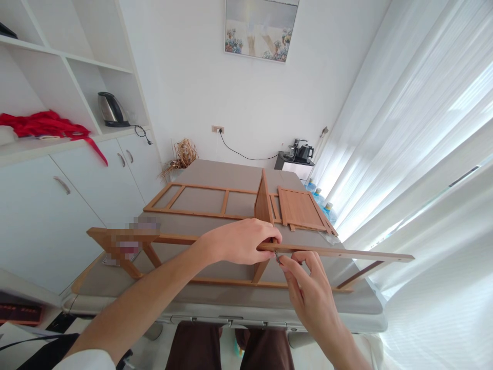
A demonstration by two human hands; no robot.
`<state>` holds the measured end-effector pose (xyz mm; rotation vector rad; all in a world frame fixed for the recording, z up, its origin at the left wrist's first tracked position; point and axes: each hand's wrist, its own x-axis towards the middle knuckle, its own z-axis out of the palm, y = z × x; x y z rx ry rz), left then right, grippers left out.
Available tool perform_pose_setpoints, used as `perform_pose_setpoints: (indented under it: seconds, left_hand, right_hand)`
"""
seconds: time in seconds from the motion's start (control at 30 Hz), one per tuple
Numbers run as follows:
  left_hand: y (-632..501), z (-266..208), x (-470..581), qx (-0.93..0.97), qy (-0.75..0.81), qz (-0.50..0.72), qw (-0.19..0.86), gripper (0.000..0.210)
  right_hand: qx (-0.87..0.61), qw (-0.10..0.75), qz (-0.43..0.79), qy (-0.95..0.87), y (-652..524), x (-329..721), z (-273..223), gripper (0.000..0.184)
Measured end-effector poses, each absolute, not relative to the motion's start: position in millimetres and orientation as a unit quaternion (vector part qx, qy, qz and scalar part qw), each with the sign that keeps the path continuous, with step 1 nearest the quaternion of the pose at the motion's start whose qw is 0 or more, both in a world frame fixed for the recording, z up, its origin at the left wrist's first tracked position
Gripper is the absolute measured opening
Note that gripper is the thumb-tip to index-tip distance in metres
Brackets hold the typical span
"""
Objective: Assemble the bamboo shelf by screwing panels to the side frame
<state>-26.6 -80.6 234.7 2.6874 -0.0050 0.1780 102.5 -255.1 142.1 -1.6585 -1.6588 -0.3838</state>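
Your right grip (308,280) is pinched, thumb against forefinger, on a small metal piece (277,257); it is too small to tell whether this is a key or a screw. Your left grip (242,239) is closed just beside it, fingers bent over the place where the near rail (339,252) meets the panel (263,200), with the thumb mostly hidden.

The relation that matters is at that joint. The metal piece lies on your side of the rail, just left of your right palm and touching or almost touching the wood; the right grip is the nearer one to it. The rail's long axis runs left to right across your body, while the panel stands upright and runs away from you, roughly square to it.

Below the rail, short uprights tie it to a lower rail (227,281) on the grey surface (215,174). Past your hands, a flat frame (196,213) lies lengthwise beyond the near rail, and a loose board (302,208) lies to the panel's right. Farther right, bottles (327,209) stand by the curtain (385,133). Something by the near rail's left end is blurred out.
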Motion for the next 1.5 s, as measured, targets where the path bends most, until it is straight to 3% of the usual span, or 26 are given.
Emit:
perform_pose_setpoints:
  seconds: [0.47, 0.63, 0.87, 1.03, 1.17, 1.27, 1.5]
  left_hand:
    - [-79.1, 233.8, -26.4, 0.973, -0.004, 0.066, 0.22, 0.01]
    - [-78.3, 234.2, -25.5, 0.973, -0.012, 0.071, 0.218, 0.012]
    - [-76.7, 231.5, -26.1, 0.971, -0.004, 0.067, 0.228, 0.014]
    - [-75.5, 230.0, -25.8, 0.971, -0.015, 0.071, 0.23, 0.017]
    - [-77.6, 231.5, -25.1, 0.972, -0.008, 0.07, 0.224, 0.015]
    - [-78.9, 232.2, -25.7, 0.973, -0.009, 0.072, 0.217, 0.016]
    - [-79.3, 230.5, -27.3, 0.974, -0.018, 0.074, 0.212, 0.015]
  right_hand:
    - [-0.666, 0.329, -0.168, -0.648, -259.0, 99.1, 162.8, 0.02]
    - [-0.666, 0.421, -0.078, -0.611, -252.9, 91.4, 144.0, 0.017]
    - [-0.629, 0.605, 0.209, -0.442, -239.6, 66.3, 136.4, 0.032]
    - [-0.583, 0.675, 0.213, -0.398, -231.2, 51.9, 127.9, 0.031]
    - [-0.603, 0.618, 0.042, -0.503, -234.7, 51.0, 115.6, 0.017]
    - [-0.581, 0.546, -0.085, -0.597, -244.7, 65.1, 117.8, 0.021]
    - [-0.627, 0.383, -0.177, -0.655, -258.8, 109.5, 140.6, 0.025]
